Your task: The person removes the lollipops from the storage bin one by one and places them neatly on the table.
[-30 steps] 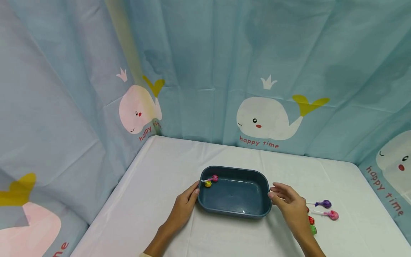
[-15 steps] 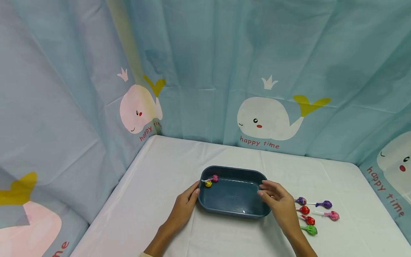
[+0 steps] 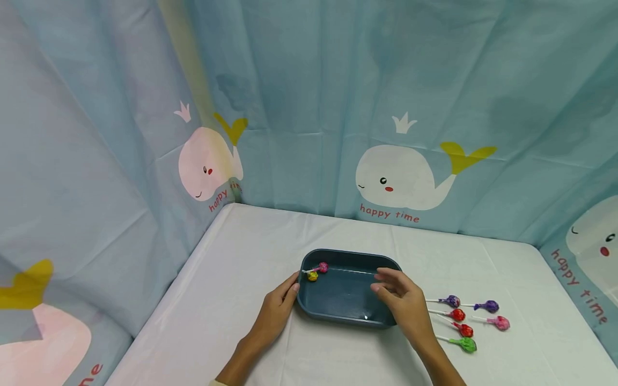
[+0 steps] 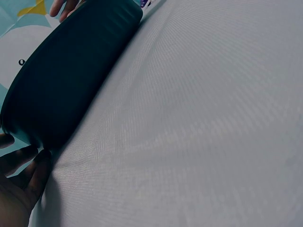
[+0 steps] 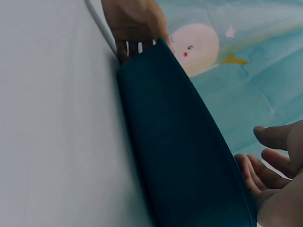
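Observation:
A dark blue-green plastic basin (image 3: 347, 316) sits on the white cloth. Inside its left corner lie a pink lollipop (image 3: 323, 266) and a yellow lollipop (image 3: 313, 276). My left hand (image 3: 274, 308) rests against the basin's left end; the left wrist view shows its fingers (image 4: 40, 165) touching the outer wall. Over the right end of the basin is my right hand (image 3: 403, 303), fingers bent loosely, thumb apart from them. Nothing shows between thumb and fingers in the right wrist view, where the hand (image 5: 279, 175) is just past the rim.
Right of the basin lie several lollipops: a blue-purple one (image 3: 452, 301), a purple one (image 3: 491, 306), a pink one (image 3: 502, 323), a red one (image 3: 457, 314), another red one (image 3: 465, 329) and a green one (image 3: 467, 344). Behind hangs a blue curtain (image 3: 299, 161) with whale prints.
My right hand has moved left, from beside the basin's right end to above its inside, uncovering the lollipops on the right. The left hand and the basin have stayed put.

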Motion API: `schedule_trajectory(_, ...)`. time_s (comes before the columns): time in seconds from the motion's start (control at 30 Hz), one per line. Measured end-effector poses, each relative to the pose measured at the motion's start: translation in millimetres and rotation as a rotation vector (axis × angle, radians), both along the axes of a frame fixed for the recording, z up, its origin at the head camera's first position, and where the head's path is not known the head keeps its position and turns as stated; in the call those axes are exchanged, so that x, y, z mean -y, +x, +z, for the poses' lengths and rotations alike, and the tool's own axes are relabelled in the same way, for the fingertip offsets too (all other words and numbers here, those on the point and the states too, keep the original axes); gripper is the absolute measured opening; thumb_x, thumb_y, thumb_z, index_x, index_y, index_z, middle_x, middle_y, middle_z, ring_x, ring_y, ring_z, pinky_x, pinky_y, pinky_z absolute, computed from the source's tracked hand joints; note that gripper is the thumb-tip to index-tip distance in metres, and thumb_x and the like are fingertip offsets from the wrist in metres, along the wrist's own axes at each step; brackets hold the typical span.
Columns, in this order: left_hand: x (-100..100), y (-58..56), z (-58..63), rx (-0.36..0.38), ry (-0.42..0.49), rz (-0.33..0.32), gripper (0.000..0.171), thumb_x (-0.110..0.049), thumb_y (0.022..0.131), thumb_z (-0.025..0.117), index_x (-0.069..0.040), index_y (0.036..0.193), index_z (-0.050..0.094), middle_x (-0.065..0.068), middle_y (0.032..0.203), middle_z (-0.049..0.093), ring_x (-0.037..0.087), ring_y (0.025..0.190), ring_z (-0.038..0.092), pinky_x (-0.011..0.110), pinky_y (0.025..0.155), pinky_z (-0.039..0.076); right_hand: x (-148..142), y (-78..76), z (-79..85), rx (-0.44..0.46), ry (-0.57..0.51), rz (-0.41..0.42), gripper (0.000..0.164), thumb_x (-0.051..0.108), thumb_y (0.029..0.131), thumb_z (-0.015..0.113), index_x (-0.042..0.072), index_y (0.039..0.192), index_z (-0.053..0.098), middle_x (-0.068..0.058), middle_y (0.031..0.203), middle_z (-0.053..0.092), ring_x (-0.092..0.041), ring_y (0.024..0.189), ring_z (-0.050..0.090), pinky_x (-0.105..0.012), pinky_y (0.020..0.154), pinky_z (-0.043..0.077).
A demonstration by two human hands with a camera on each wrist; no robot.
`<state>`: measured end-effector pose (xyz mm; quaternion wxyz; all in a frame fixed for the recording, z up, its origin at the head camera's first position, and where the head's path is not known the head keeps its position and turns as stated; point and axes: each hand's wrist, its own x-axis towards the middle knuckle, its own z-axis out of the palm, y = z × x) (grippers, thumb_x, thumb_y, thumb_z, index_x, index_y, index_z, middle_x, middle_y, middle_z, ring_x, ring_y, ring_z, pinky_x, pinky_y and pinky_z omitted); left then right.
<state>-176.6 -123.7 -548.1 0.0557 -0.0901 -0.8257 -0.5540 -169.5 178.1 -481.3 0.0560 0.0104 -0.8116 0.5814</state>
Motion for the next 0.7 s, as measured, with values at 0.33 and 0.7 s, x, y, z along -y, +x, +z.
schedule_trajectory(0.33, -0.3, -0.5, 0.4, 0.002, 0.006, 0.006, 0.047, -0.033, 0.114, 0.052, -0.013, 0.157, 0.054, 0.000, 0.158, 0.055, 0.016, 0.148, 0.049, 0.045, 0.122, 0.041, 12.4, -6.6, -1.3, -0.004, 0.016, 0.023, 0.042, 0.030, 0.096, 0.081, 0.017, 0.135, 0.069, -0.008, 0.129, 0.074, -0.010, 0.109, 0.072, -0.018, 0.097, 0.055)
schedule_trajectory(0.7, -0.5, 0.4, 0.3, 0.016, 0.006, 0.006, 0.047, -0.032, 0.114, 0.052, -0.014, 0.157, 0.054, 0.000, 0.158, 0.054, 0.016, 0.148, 0.048, 0.045, 0.122, 0.041, 26.7, -16.6, -6.1, -0.022, 0.045, 0.055, 0.040, 0.028, 0.096, 0.082, 0.019, 0.134, 0.071, -0.007, 0.127, 0.075, -0.012, 0.108, 0.073, -0.026, 0.100, 0.056)
